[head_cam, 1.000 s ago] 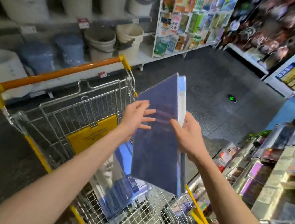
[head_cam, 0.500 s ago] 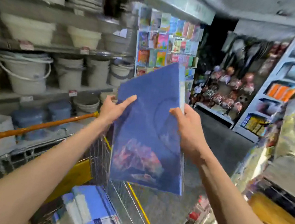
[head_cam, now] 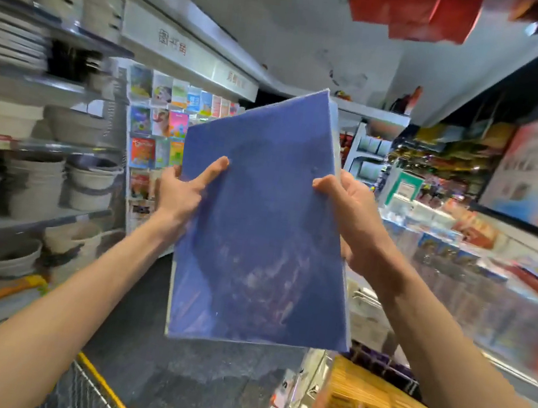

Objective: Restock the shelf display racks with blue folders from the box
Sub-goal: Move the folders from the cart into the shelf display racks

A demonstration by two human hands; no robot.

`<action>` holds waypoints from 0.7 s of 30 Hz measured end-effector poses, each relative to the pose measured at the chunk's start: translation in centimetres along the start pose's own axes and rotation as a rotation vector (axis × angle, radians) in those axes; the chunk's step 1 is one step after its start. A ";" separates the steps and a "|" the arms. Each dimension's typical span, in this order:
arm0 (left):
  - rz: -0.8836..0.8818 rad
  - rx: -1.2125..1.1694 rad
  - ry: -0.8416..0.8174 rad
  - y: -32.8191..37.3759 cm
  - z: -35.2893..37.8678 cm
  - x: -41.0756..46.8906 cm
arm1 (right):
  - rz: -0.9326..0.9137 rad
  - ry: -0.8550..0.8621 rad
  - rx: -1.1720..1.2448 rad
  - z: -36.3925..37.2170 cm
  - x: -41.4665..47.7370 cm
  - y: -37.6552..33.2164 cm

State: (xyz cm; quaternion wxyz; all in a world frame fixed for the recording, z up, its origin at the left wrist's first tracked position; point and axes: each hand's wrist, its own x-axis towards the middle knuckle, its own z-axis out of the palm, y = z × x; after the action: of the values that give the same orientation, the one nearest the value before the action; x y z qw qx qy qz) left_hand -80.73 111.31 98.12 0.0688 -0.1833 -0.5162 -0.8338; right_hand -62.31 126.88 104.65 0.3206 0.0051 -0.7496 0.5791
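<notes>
blue folders point(head_cam: 267, 231): far face hidden | cart point(head_cam: 82, 392): cut by bottom edge | right racks point(head_cam: 490, 290): blurred

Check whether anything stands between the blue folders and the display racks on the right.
Nothing visible does. The left hand and right hand hold the blue folders by their side edges in open air. The display racks lie to the right, beyond the right hand; the intended slot cannot be told.
</notes>
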 end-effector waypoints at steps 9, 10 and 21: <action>0.017 -0.144 -0.158 3.3 12.2 -2.7 | -0.018 0.151 -0.160 -10.1 -2.4 -8.0; 0.022 -0.145 -0.182 3.6 13.5 -3.1 | -0.013 0.171 -0.168 -11.2 -2.8 -8.6; 0.100 -0.028 -0.206 6.5 27.7 -10.6 | 0.059 0.288 -0.172 -25.0 -8.2 -13.7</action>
State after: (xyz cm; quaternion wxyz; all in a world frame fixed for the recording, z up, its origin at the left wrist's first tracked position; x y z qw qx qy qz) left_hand -62.47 132.09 110.69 0.0544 -0.2945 -0.4989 -0.8133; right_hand -38.66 141.17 115.63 0.4068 -0.1275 -0.7424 0.5168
